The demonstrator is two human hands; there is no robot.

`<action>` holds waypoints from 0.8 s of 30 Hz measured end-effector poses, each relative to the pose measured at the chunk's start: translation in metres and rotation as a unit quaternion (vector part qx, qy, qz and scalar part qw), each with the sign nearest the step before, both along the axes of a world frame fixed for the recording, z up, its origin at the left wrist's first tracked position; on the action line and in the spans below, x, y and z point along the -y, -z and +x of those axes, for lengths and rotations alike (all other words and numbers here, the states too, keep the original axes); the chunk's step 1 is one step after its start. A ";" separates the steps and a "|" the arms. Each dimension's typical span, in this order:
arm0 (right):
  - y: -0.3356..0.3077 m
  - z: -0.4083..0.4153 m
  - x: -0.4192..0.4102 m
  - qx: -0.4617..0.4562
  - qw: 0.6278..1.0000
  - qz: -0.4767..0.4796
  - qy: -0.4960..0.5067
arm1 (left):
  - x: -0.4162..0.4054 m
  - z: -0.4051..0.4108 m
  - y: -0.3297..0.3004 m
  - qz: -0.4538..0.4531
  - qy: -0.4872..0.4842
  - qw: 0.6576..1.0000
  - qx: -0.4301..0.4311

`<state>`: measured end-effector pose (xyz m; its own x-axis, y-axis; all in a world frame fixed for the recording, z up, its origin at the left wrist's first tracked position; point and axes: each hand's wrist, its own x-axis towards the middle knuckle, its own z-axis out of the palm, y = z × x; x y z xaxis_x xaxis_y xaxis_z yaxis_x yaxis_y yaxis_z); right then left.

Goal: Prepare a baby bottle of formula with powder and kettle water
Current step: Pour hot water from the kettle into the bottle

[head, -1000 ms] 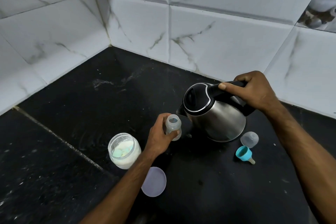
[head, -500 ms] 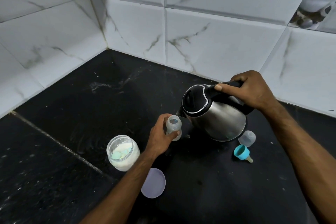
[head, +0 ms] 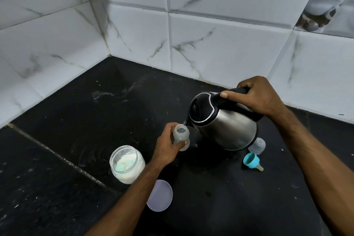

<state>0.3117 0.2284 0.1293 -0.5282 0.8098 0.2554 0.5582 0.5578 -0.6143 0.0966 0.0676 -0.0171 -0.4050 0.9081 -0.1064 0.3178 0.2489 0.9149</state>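
1. Left hand (head: 166, 149) fingers are curled round the baby bottle (head: 181, 136), held upright on the black counter (head: 76, 120), beside the powder jar (head: 126, 164).
2. Water is being poured, it seems.
3. Kettle (head: 222, 120) is tipped, spout over the bottle's mouth, its handle gripped by the right hand (head: 256, 97).
4. A slow, steady tip is needed next.

- White marble-veined wall tiles (head: 220, 48) with grey grout, meeting in a corner at upper left;
- Black speckled stone countertop (head: 80, 120), pale seam running diagonally across it;
- Damaged tile patch (head: 314, 19), upper right.
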 end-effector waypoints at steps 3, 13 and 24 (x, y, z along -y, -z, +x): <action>0.000 0.001 0.000 0.003 1.000 0.001 0.002 | 0.000 0.000 0.000 -0.002 0.001 1.000 -0.001; -0.003 -0.001 -0.001 0.011 1.000 0.015 -0.002 | -0.001 0.002 -0.004 -0.013 0.007 1.000 -0.006; -0.007 -0.003 -0.003 0.026 0.999 0.035 0.002 | 0.000 0.003 -0.004 -0.013 0.005 1.000 -0.005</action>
